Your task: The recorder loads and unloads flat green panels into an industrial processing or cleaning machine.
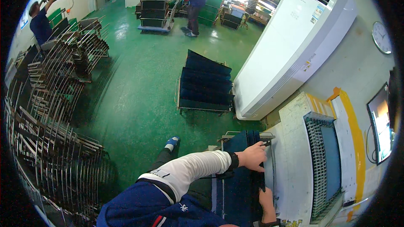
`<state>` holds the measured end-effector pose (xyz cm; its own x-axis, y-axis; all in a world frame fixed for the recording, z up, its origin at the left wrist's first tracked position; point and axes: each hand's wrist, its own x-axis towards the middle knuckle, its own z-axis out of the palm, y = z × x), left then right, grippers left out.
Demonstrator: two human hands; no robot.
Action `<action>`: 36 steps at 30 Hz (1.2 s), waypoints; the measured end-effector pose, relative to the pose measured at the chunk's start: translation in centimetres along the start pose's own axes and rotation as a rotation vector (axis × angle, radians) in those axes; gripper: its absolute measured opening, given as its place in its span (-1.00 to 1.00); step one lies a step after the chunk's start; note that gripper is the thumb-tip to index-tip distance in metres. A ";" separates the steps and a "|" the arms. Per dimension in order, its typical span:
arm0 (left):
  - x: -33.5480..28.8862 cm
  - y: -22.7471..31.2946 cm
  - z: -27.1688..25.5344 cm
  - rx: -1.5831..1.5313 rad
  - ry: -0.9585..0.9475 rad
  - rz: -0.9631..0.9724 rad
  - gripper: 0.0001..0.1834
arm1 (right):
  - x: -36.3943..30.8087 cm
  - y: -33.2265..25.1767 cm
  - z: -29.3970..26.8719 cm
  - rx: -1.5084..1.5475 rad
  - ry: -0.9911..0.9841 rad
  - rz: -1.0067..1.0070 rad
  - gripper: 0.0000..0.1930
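Observation:
A stack of dark blue sheet-like panels (239, 191) stands in a metal wire rack (229, 136) at the lower middle, close beside a white machine. My left hand (253, 157), below a white sleeve and a black wristband, reaches across the panels. Its fingers and thumb bend round the right-hand edge of a panel. Nearer to me, my right hand (266, 204) is closed at the same edge, its thumb up and the other fingers partly hidden. How many panels the hands grip, I cannot tell.
A white machine (290, 155) with a mesh opening (318, 168) borders the rack. Ahead stands another rack of dark panels (206, 86), beside a tall white air conditioner (290, 38). Metal racks (59, 151) crowd the left. Two people (198, 0) (40, 23) work farther off.

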<state>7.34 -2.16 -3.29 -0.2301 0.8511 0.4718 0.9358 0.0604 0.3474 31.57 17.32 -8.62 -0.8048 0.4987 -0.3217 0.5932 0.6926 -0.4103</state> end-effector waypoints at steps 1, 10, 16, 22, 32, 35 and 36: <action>0.0 0.0 0.1 -0.003 0.010 0.001 -0.49 | 0.1 0.3 0.1 -0.012 0.001 -0.012 -0.55; 0.0 0.2 -0.2 -0.012 0.016 0.004 -0.48 | -0.9 -1.4 -0.2 0.136 0.051 -0.103 -0.69; -0.1 0.0 0.3 0.008 0.050 0.011 -0.48 | -0.5 -1.0 -0.2 0.061 0.031 -0.070 -0.68; 0.1 0.1 0.0 0.029 0.019 0.017 -0.48 | 0.3 1.2 0.9 0.056 0.071 -0.079 -0.65; 0.2 0.4 -0.3 0.018 0.021 0.021 -0.46 | -0.9 -1.1 -0.3 0.077 0.043 -0.040 -0.68; 0.1 0.2 -0.2 0.026 0.016 0.015 -0.46 | -1.3 -2.4 -0.7 0.086 0.029 -0.027 -0.69; 0.1 0.2 -0.2 0.029 0.014 0.015 -0.47 | -1.6 -3.1 -1.0 0.092 0.022 -0.020 -0.69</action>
<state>7.42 -2.22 -3.01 -0.2197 0.8445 0.4884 0.9465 0.0633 0.3164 31.02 14.92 -5.95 -0.8163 0.4968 -0.2945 0.5751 0.6526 -0.4933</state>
